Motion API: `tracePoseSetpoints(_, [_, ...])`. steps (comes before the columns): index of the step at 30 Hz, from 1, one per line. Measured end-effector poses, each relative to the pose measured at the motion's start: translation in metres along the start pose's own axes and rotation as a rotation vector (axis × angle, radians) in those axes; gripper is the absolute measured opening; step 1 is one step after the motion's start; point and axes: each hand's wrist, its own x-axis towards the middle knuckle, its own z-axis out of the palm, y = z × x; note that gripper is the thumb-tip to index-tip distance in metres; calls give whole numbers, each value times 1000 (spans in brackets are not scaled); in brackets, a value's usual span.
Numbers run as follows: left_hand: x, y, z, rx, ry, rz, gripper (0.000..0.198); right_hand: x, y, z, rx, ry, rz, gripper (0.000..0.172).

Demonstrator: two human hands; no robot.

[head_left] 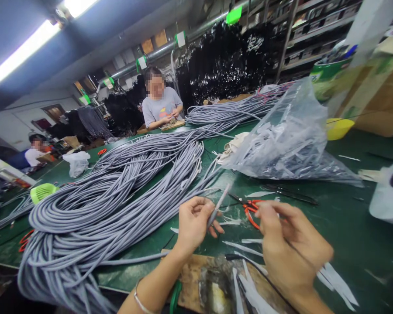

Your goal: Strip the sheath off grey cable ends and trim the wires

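My left hand (194, 222) has its fingers closed on a grey cable (218, 206), held above the green bench (347, 222) and tilted up to the right. The cable is slim and evenly grey along its visible length; its upper end is paler, near white, with finer detail blurred. The fingers of my right hand (291, 237) are curled, thumb close to forefinger; whether they grip anything, I cannot tell. Red-handled scissors (248, 211) lie just beyond that hand. A large looped bundle of grey cables (127, 231) occupies the bench to the left.
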Motion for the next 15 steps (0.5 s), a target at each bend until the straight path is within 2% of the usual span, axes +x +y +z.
tracePoseSetpoints(2, [-1, -3, 0, 23, -17, 22, 45, -4, -1, 0, -181, -43, -258, 11])
tracePoseSetpoints(4, [-3, -6, -1, 56, -40, 54, 42, -5, -1, 2, -327, -184, -376, 11])
tracePoseSetpoints(7, [-4, -6, -3, 175, 13, 161, 31, -1, 0, 6, -399, -321, -396, 15])
tracePoseSetpoints(10, [-2, 0, -7, 264, 119, 247, 23, 2, 1, 6, -397, -348, -436, 18])
tracePoseSetpoints(15, [7, 13, -15, 40, 173, 235, 33, 3, 0, 4, -416, -345, -455, 19])
